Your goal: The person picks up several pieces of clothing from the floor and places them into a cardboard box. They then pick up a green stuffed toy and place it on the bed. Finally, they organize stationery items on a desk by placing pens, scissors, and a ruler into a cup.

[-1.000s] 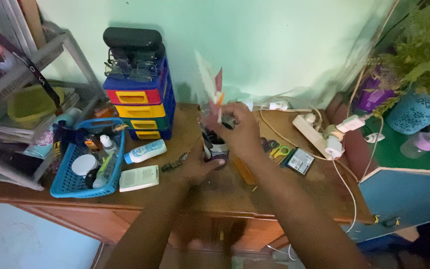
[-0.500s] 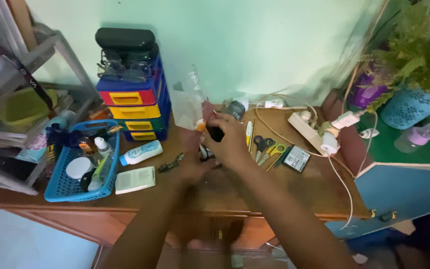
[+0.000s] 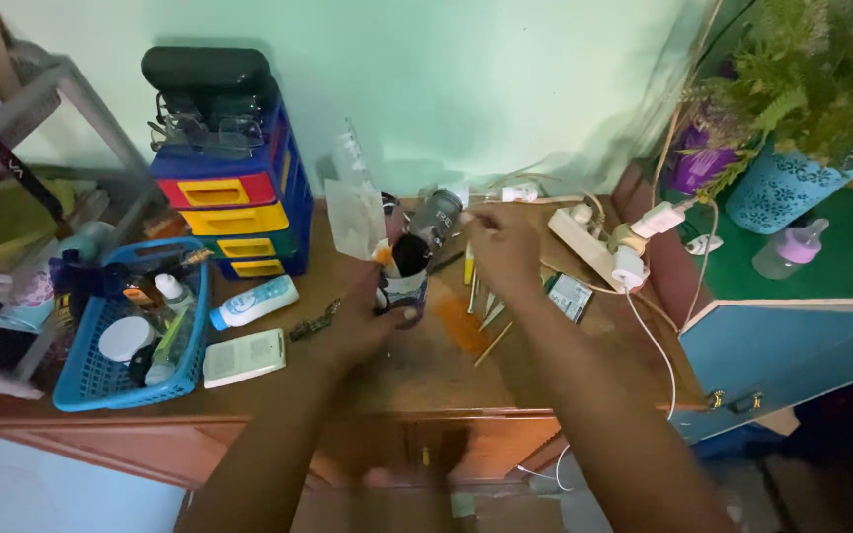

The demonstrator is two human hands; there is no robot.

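Observation:
My left hand grips a small cup standing on the wooden desk; the cup holds a black item and clear plastic sleeves that stick up and lean left. My right hand is to the right of the cup, above a scatter of pens and scissors, with its fingers pinched on something thin that I cannot make out. A small grey jar lies behind the cup.
A blue basket of small bottles sits at the left, with a white box and a white bottle beside it. Coloured mini drawers stand at the back. A power strip with cables and a blue cabinet are at the right.
My right hand has moved from the cup's top to the right, over the pens. The cup and its sleeves have tilted left. The view has shifted.

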